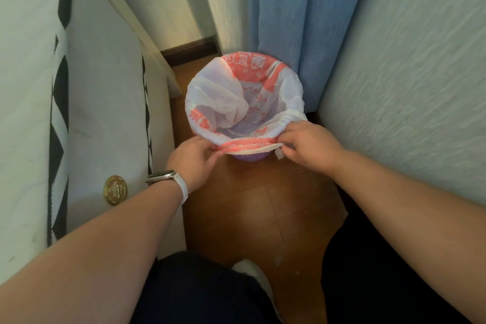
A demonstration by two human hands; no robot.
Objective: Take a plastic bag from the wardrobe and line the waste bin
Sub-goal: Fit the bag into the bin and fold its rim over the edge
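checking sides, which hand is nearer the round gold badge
Left. The left hand pinches the plastic bag up and right of the gold badge; the right hand holds it farther right.

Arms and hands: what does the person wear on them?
Both forearms are bare, without sleeves. The left wrist carries a watch with a white strap and a grey case. Neither the left hand nor the right hand has a glove.
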